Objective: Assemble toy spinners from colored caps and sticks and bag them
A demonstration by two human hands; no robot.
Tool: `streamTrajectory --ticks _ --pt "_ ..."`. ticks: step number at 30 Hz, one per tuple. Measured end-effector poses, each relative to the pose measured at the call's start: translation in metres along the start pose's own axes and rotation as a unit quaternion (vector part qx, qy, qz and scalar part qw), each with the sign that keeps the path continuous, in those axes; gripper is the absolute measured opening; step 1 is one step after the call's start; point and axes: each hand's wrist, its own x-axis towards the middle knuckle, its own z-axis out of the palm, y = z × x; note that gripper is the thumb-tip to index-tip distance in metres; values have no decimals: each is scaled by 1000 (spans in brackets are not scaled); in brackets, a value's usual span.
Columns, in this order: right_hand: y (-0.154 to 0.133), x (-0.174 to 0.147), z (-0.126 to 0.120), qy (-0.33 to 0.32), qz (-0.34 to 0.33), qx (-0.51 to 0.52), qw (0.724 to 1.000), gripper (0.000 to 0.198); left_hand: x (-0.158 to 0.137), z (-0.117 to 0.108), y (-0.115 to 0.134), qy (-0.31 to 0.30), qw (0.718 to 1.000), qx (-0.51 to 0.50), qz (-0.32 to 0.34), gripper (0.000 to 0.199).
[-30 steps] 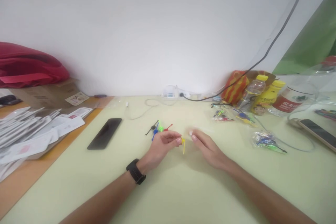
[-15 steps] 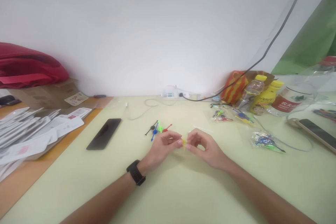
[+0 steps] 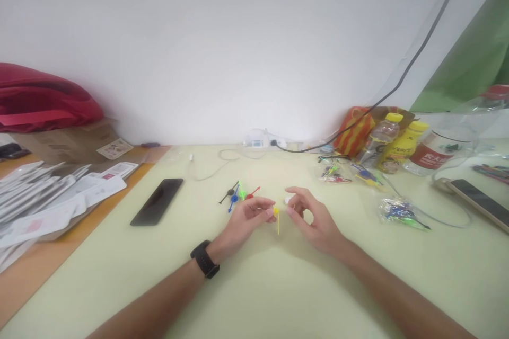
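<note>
My left hand [image 3: 250,217] pinches a small yellow arrow spinner [image 3: 276,213] between thumb and fingertips. The spinner's thin yellow arm hangs downward below the fingertips. Just to the right, my right hand [image 3: 314,217] is apart from the spinner, with its index finger stretched out and the other fingers loosely curled near the thumb. Beyond my left hand lie several similar arrow spinners: a black one [image 3: 230,193], a blue one [image 3: 234,199], a green one [image 3: 242,190] and a red one [image 3: 250,195], partly hidden. A small white piece [image 3: 288,199] shows behind my right fingertips.
A black phone [image 3: 157,202] lies at left, beside stacked white packets [image 3: 51,196]. Bagged spinners [image 3: 403,213] and another phone [image 3: 479,198] are at right. Bottles [image 3: 405,145] stand at the back right, near a power strip [image 3: 258,140] and a dark cable [image 3: 417,58].
My right hand has drawn slightly right, away from the yellow spinner, and its index finger has straightened. The spinner's arm now shows clearly, hanging down from my left fingertips.
</note>
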Motion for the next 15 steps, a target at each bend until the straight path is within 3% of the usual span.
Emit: streamTrajectory --ticks 5,9,11,15 --pt "5 -5 4 16 -46 -43 998 56 0 -1 -1 -5 1000 -11 1 25" --pt "10 -5 7 26 -19 -22 999 38 0 0 0 -12 1000 -21 0 24" --pt "9 -3 4 -17 12 -4 1000 25 0 0 1 -13 1000 -23 -2 25" --pt "4 3 -4 -124 45 35 991 60 0 0 1 -6 1000 -19 -3 24"
